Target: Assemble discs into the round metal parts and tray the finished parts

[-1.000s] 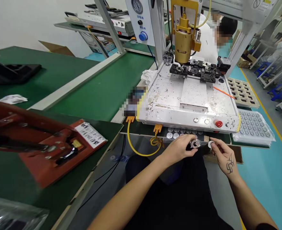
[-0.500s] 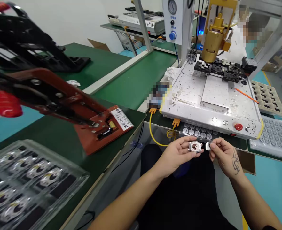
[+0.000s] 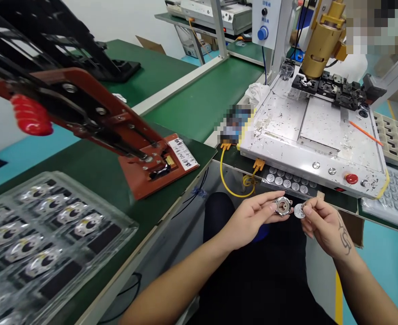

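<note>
Clearly, one white metal machine (image 3: 283, 124) is largest; to its left sit one rust-red lever press (image 3: 113, 106) and one clear plastic tray (image 3: 127, 229) of silver parts (image 3: 34, 267). In front of the machine, the left hand (image 3: 249, 219), fingers curled, grasps one round silver metal case (image 3: 287, 207); the right hand (image 3: 324, 225) pinches, partly covering, one thin silver disc (image 3: 298, 211).

The white box (image 3: 275, 22) says 回吸阀 over the black knob (image 3: 264, 11), 调压阀 over the blue knob (image 3: 263, 33). The tag (image 3: 184, 153) on the red press (image 3: 136, 183) is too blurry to read.
</note>
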### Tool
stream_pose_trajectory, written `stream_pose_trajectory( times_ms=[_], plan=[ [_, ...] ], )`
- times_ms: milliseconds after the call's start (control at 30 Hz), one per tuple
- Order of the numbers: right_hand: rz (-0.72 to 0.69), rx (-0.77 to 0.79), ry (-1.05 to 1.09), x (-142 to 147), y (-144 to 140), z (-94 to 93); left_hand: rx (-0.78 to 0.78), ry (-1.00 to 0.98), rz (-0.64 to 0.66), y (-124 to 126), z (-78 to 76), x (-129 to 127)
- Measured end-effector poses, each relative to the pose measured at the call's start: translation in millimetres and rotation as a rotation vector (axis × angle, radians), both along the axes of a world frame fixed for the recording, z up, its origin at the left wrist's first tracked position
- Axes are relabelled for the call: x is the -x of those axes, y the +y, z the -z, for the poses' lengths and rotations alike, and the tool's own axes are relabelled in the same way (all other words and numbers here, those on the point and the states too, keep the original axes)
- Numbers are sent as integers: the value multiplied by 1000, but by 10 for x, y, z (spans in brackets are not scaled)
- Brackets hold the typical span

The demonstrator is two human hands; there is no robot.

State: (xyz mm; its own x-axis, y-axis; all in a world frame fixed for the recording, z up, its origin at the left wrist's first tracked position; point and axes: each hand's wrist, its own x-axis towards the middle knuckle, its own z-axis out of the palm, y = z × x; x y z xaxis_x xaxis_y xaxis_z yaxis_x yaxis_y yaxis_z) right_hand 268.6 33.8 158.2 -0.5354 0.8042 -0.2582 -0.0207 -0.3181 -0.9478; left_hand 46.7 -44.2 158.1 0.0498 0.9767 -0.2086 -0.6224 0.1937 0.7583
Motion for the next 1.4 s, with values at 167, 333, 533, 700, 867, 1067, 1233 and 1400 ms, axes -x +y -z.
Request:
stream_pose_trajectory(
  times_ms=[167,333,533,700,867,1067,1233,1400],
  plan=[
    [-47,-170,-123,78,42,-77,-19,15,4,-31,-2,10],
    [-55,-482,-226,236,42,-250,-33,35,-11,-43,-41,0],
    [-95,-516,-212,343,-14,-253,-62,47,-15,-52,-49,-51],
    [-82,-511,-205,347,-17,-225,-68,91,-20,-75,-58,-59],
    [-76,-504,-211,335,-25,-225,-80,114,-12,-88,-72,-58],
    [-53,-528,-227,327,-50,-193,-108,177,-16,-101,-74,-95],
    [-33,-570,-240,323,-69,-169,-128,229,-33,-116,-79,-127],
    [-44,-594,-259,351,-99,-198,-160,349,-59,-125,-89,-145]
  ],
)
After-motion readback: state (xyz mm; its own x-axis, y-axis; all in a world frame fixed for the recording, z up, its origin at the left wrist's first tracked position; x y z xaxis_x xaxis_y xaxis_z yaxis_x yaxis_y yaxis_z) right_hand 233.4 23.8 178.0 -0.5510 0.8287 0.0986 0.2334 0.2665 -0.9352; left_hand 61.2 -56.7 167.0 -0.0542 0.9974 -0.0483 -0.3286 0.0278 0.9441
